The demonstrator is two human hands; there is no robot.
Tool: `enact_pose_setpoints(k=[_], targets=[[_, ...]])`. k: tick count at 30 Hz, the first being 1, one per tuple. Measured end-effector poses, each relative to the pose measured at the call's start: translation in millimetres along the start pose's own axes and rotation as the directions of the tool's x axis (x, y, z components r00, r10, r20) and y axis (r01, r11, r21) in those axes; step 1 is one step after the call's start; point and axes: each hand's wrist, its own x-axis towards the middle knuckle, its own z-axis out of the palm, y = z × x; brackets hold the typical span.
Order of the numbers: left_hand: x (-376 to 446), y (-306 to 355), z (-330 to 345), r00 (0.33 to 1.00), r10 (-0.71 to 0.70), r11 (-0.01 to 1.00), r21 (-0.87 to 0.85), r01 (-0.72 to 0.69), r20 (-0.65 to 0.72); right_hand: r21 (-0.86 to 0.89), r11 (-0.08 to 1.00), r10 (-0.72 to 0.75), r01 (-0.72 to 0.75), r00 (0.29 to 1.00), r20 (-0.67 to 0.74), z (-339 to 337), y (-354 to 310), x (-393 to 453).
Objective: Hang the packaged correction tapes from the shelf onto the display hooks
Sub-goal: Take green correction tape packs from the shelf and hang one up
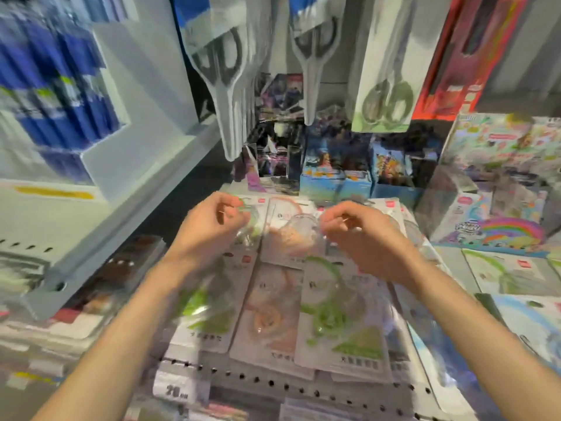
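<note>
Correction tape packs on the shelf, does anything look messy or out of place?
Yes. The correction tape packs lie loose on the shelf, overlapping at slightly different angles, not hung on hooks. The picture is blurred, so damage cannot be judged.

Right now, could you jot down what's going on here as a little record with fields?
place: shop shelf with a perforated front edge
on shelf: flat correction tape packs, green and orange, lying in rows
left hand: fingers curled at a green pack, grip too blurred to confirm
right hand: fingers curled at a clear blister pack, grip also unclear
hanging above: packaged scissors
behind: colourful boxed goods
image: motion-blurred
</note>
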Motion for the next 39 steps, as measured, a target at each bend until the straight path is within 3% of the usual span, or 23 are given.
enact_pose_setpoints(k=[3,5,10,15,19,22,25,28,32,34,36,38,39], targets=[[31,-12,5,0.999,0.04,0.945,0.325,-0.049,0.035,-0.436,0.88,-0.189,0.187,0.981,0.04,6,11,34],[44,-18,9,0.994,-0.018,0.893,0.45,-0.031,0.104,-0.579,0.773,-0.225,0.26,0.965,0.133,10,14,49],[56,-27,13,0.985,-0.045,0.891,0.453,-0.035,0.165,-0.605,0.732,-0.22,0.313,0.949,0.225,15,19,62],[60,-32,13,0.985,-0.031,0.91,0.412,-0.042,0.169,-0.617,0.734,-0.231,0.282,0.959,0.163,15,21,62],[55,-30,7,0.996,0.059,0.929,0.362,-0.077,0.061,-0.54,0.8,-0.16,0.262,0.96,0.23,14,20,66],[51,-19,2,0.999,0.046,0.955,0.294,-0.047,0.009,-0.624,0.758,-0.104,0.192,0.979,0.175,13,13,70],[48,-9,2,0.998,0.061,0.966,0.249,-0.067,0.033,-0.472,0.875,-0.104,0.107,0.994,0.032,20,1,72],[35,11,8,0.96,0.279,0.947,0.172,-0.272,-0.016,-0.06,0.997,0.04,-0.04,0.999,0.003,29,-13,74],[24,33,17,0.893,0.449,0.881,0.172,-0.44,-0.016,0.333,0.941,0.068,-0.065,0.998,0.003,31,-19,75],[22,37,18,0.882,0.472,0.872,0.15,-0.466,-0.005,0.408,0.909,0.105,-0.078,0.994,-0.042,26,-19,73],[24,37,18,0.904,0.423,0.902,0.117,-0.414,-0.06,0.431,0.899,0.131,-0.081,0.988,-0.088,19,-19,72],[29,40,15,0.976,0.205,0.978,-0.028,-0.207,-0.075,0.481,0.874,0.138,-0.069,0.984,-0.109,13,-20,71],[32,41,15,0.998,0.065,0.983,-0.173,-0.067,-0.015,0.512,0.857,0.129,-0.058,0.986,-0.105,11,-21,70]])
